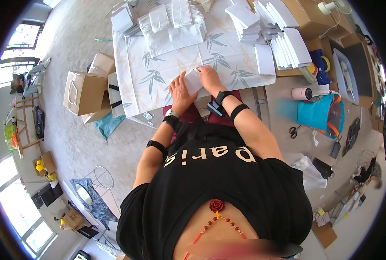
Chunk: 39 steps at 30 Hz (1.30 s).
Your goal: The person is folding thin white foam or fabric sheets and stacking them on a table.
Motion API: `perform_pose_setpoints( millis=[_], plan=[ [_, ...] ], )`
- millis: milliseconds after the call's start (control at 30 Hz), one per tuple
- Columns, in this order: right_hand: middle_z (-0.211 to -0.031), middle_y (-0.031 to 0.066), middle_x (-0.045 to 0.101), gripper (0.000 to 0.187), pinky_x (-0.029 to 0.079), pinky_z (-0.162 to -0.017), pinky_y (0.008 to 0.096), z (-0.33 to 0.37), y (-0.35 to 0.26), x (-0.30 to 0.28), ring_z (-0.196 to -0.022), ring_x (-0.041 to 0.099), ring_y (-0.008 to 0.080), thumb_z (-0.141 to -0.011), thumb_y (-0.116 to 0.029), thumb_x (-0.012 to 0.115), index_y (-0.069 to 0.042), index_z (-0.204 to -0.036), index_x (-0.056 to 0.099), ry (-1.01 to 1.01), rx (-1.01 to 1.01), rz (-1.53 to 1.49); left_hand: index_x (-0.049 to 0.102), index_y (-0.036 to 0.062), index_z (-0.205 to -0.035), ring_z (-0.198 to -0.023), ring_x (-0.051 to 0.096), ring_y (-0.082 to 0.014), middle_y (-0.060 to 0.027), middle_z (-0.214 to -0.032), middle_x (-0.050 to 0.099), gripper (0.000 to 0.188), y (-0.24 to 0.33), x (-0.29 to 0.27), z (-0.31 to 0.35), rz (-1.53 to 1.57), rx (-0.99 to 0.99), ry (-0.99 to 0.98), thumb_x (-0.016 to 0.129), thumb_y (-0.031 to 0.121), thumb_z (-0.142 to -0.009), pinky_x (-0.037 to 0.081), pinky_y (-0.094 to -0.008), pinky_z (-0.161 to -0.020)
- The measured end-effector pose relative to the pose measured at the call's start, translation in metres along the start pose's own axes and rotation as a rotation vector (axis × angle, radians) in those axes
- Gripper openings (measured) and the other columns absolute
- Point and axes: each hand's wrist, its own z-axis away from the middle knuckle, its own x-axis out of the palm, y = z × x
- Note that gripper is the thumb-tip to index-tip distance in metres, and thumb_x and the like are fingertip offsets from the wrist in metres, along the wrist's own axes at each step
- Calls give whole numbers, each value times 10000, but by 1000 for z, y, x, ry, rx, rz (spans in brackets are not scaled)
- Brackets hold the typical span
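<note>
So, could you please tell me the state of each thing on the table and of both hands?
left hand: flat, pressing on the white sheet
right hand: pressing the sheet's edge
white sheet: partly folded, lying on the tablecloth
leaf-print tablecloth: spread flat
white folded packets: stacked in rows
scissors: lying on the floor

I log: pale grey carpet floor; bright windows along the left; wooden rack; cardboard boxes; tabletop under a leaf-patterned cloth.
</note>
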Motion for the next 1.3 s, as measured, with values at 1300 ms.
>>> perform_pose_setpoints(
  millis=[1300],
  plan=[
    [-997, 237, 723, 250, 558, -838, 476, 6, -2, -18, -960, 697, 411, -903, 13, 578, 21, -1116, 710, 43, 46, -87, 335, 52, -1548, -1369, 399, -411, -207, -1438, 464, 1038, 4, 2, 1, 15, -33, 8, 822, 208, -645, 272, -545, -1159]
  ],
)
